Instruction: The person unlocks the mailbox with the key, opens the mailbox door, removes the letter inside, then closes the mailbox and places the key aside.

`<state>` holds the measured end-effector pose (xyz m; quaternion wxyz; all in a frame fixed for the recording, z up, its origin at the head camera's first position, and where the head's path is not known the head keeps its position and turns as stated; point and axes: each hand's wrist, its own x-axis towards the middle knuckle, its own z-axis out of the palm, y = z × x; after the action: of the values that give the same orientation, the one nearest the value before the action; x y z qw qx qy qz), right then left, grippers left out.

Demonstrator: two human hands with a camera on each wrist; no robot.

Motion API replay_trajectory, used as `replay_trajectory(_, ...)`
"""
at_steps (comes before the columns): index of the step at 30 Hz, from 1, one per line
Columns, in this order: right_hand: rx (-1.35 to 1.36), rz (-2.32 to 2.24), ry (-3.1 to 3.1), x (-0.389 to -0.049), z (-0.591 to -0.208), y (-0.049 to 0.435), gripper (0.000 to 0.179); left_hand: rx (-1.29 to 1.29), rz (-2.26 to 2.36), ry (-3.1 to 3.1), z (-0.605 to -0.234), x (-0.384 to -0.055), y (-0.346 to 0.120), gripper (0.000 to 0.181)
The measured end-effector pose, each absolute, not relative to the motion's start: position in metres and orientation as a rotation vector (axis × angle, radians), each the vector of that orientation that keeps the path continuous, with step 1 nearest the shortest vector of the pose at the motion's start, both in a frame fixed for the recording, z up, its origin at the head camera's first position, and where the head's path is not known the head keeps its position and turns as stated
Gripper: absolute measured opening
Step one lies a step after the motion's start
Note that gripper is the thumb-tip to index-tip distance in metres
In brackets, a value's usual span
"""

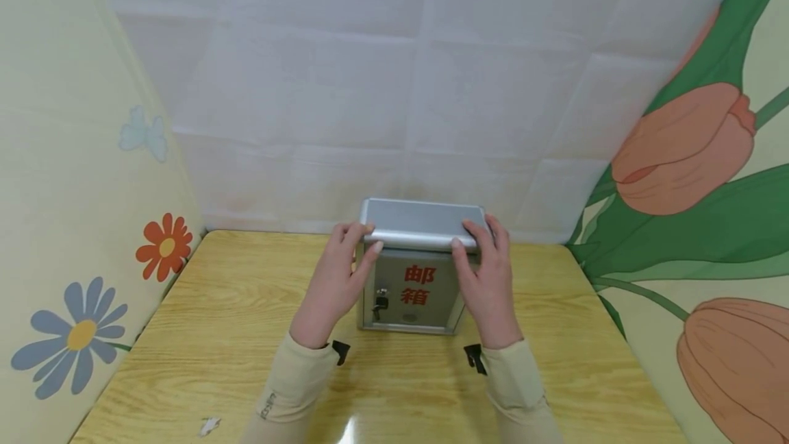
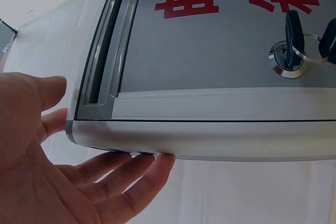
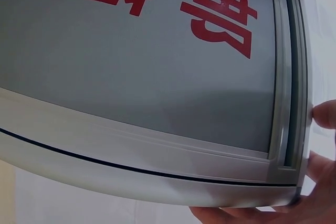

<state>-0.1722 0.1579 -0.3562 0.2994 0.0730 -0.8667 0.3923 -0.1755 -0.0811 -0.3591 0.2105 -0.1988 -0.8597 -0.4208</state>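
Observation:
A grey metal mailbox (image 1: 425,218) stands upright toward the back of the wooden table, red characters on its front door (image 2: 199,51). My left hand (image 1: 333,273) holds its upper left corner, thumb at the top front edge and fingers along the side. On the opposite corner my right hand (image 1: 490,273) grips the same way, with fingertips over the top. A lock with a key (image 2: 294,40) in it sits at the left of the door, a second key hanging from its ring. In the right wrist view the fingers (image 3: 210,214) press against the mailbox's side.
The wooden table (image 1: 228,334) carries a small white scrap (image 1: 209,426) near its front left. Behind it hangs a creased white cloth (image 1: 370,88). Flower-patterned panels flank both sides. Black straps or clips (image 1: 473,358) show at the sleeve cuffs.

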Motion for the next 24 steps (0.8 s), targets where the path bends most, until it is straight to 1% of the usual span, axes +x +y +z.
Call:
replay_trajectory(12,0.238,1.048,-2.277,-0.175,-0.357,0.16,0.042,-0.575,-1.205,-2.39,-0.357,-0.178,-0.085,0.046)
replay_trajectory(24,0.237,1.04,-2.274,-0.175,-0.356,0.159,0.042,-0.735,-1.366,-2.307,-0.35,-0.216,-0.089,0.046)
